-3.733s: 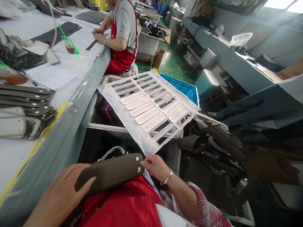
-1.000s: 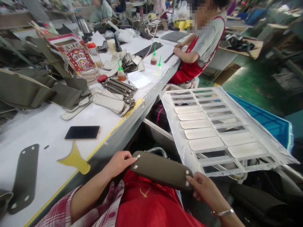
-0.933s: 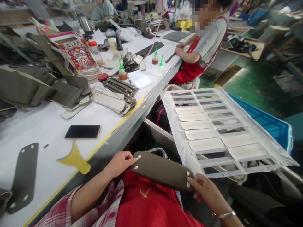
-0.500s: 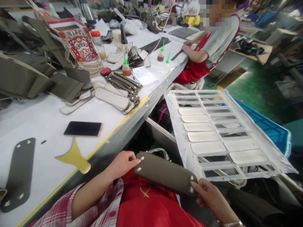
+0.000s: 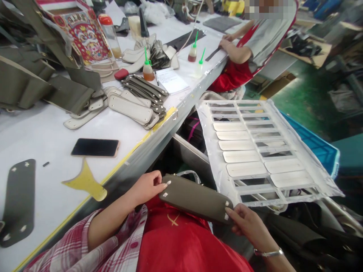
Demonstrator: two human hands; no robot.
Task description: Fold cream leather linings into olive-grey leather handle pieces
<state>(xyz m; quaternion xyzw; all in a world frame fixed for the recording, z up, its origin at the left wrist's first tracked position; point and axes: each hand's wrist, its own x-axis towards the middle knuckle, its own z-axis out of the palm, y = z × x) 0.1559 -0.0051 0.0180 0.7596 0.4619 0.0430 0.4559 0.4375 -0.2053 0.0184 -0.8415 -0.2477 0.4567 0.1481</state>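
An olive-green bag (image 5: 195, 198) lies across my lap, its long rounded panel facing up. Small whitish tabs show near the panel's corners. My left hand (image 5: 147, 187) grips its left end, the thumb pressed by the upper tab there. At the opposite end, my right hand (image 5: 245, 219) holds the edge, with the thumb on the tabs and the other fingers partly hidden underneath. A similar flat olive panel (image 5: 19, 200) with whitish corner tabs lies on the table at far left. Behind the bag a clear wrapped loop (image 5: 190, 173) sticks up.
On the white table lie a phone (image 5: 95, 147), a yellow piece (image 5: 86, 181), stacked pale panels (image 5: 130, 109) and green-tipped bottles (image 5: 148, 71). A white slotted frame (image 5: 263, 151) holding pale strips stands at right, beside a blue crate (image 5: 314, 143). A co-worker (image 5: 241, 56) sits farther along the table.
The view has shifted slightly, so the table items sit a little higher and further left. Both hands keep their hold on the bag, with little change in its pose.
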